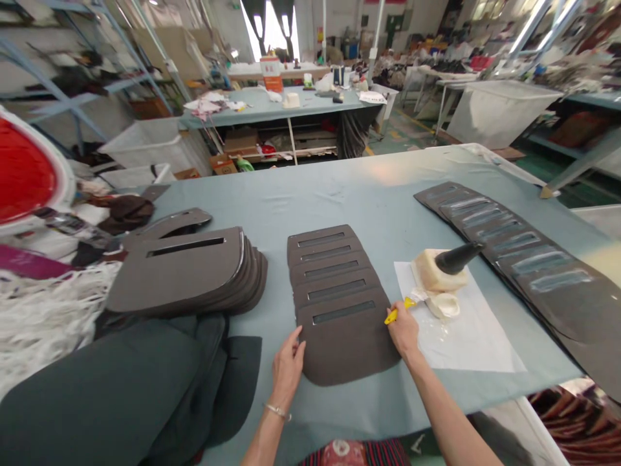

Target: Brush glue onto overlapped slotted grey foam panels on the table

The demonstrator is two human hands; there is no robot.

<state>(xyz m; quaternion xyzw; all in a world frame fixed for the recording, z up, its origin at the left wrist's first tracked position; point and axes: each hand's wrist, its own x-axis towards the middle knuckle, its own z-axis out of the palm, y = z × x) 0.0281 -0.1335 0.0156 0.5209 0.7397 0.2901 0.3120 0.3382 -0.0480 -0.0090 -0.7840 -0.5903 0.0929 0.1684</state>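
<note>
Presently | right fingers (398,322): closed around yellow tool (391,317) | left fingers (292,336): loosely parted, at edge of slotted panels (349,349)

No readable lettering or numbers, small blurred marks on an upright orange-and-white box (272,76), a pale round emblem (341,448) on red patterned cloth (376,454) at the lower edge, a white mark on dark green fabric (429,442) beside it.

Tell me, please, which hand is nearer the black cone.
Right: the right hand sits left of the black cone; the left hand is farther left, across the middle dark panels.
</note>
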